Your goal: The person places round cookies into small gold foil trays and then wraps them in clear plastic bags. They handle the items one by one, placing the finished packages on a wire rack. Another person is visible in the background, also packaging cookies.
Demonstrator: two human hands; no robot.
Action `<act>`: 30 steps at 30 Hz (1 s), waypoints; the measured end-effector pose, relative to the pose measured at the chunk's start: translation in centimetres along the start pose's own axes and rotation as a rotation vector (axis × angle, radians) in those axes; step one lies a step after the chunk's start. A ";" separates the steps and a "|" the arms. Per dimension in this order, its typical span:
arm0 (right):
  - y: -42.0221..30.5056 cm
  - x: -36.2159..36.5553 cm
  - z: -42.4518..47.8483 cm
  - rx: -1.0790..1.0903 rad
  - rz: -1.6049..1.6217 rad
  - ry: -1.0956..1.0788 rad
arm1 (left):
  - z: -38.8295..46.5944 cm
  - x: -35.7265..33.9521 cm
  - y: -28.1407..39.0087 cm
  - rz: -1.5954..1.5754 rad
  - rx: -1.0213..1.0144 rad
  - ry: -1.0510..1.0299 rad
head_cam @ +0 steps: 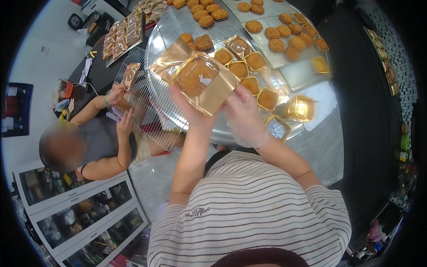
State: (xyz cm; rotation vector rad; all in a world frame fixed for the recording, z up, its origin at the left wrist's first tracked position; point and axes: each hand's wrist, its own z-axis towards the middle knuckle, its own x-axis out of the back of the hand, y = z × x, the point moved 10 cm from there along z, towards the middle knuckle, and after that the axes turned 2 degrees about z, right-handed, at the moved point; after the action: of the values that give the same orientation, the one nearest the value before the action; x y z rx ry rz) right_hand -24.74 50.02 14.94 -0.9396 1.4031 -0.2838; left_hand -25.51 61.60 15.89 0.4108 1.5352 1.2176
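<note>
A gold foil packet (200,78) with a clear window, a white rabbit print and some writing holds a round mooncake. My left hand (195,111) grips its lower left edge from below. On my right hand (245,115) is a clear plastic glove; its fingers touch the packet's lower right corner, and the hand is blurred. Just beyond the packet, several mooncakes in gold plastic trays (238,69) stand on the round metal table (220,135). A stack of empty gold trays (299,107) is to the right of my right hand, near a gold tray with a silvery packet (277,128).
At the left a co-worker (106,140) handles a wrapped packet (130,75) over a wire rack (150,116). Unwrapped mooncakes lie on another rack (166,28) and on metal trays (263,55) at the far side. A tray of wrapped mooncakes (123,35) stands back left.
</note>
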 end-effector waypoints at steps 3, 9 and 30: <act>-1.2 -0.7 0.4 0.139 -0.212 -0.059 | -0.6 -0.9 -1.4 -0.263 0.139 -0.010; -1.0 -1.3 0.2 -0.082 0.257 -0.073 | -1.0 1.4 -3.4 -0.142 0.280 -0.123; -2.7 2.3 -1.9 -0.158 -0.451 -0.077 | 1.3 6.3 -1.7 0.159 0.427 -0.112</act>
State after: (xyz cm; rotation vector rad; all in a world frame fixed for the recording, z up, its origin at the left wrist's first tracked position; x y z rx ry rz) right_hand -25.10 46.01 15.45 -1.3835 1.1430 -0.4722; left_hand -26.00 66.37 11.30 0.8801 1.6876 0.9606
